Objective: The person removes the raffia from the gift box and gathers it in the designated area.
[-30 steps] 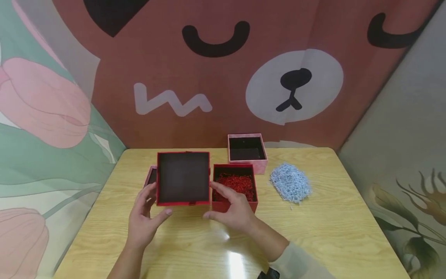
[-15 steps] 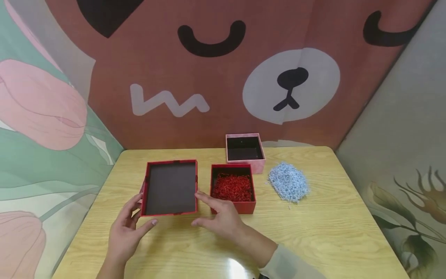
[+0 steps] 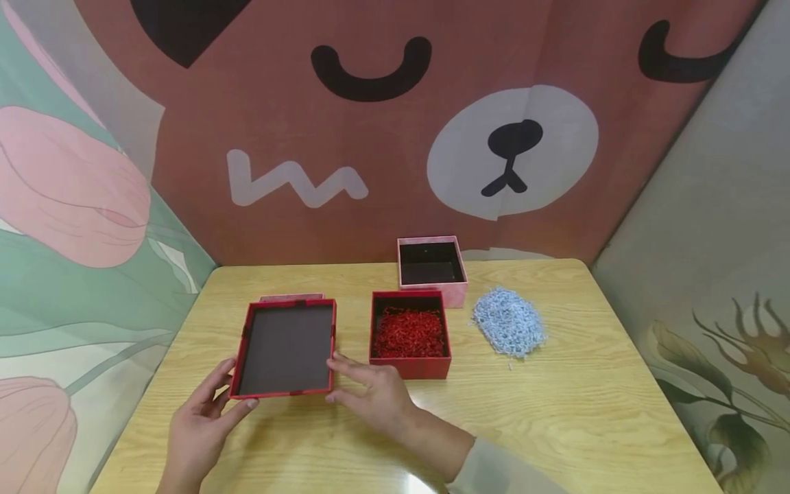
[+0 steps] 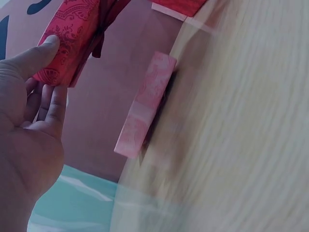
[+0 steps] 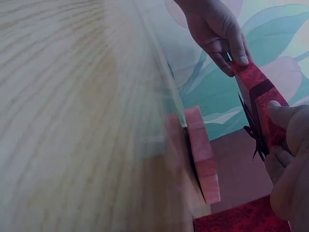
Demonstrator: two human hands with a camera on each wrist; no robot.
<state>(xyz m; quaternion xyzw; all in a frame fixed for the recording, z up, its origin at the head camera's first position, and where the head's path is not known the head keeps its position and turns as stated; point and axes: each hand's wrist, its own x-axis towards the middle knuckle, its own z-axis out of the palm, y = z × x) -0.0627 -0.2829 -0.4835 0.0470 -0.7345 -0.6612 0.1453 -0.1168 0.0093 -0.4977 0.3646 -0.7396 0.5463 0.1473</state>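
Observation:
Both hands hold a red patterned box lid (image 3: 285,348), its dark inside turned up toward the head camera. My left hand (image 3: 200,436) grips the lid's near left corner, thumb in front and fingers beneath. On the right side, my right hand (image 3: 376,398) pinches the lid's edge between thumb and fingers. A dark ribbon bow (image 5: 256,140) hangs from the lid's underside in the right wrist view, and the lid is raised off the table. Just right of it stands a red box (image 3: 412,369) with red shredded paper (image 3: 409,334) inside.
A pink box (image 3: 455,296) with a black inside stands behind the red box. A pink lid (image 4: 147,106) lies on the table (image 3: 555,418), mostly hidden behind the red lid in the head view. Pale blue shredded paper (image 3: 509,322) lies in a heap at right.
Both hands have carried the red lid left and toward the person, away from the red box. The pink lid's far edge now shows behind it.

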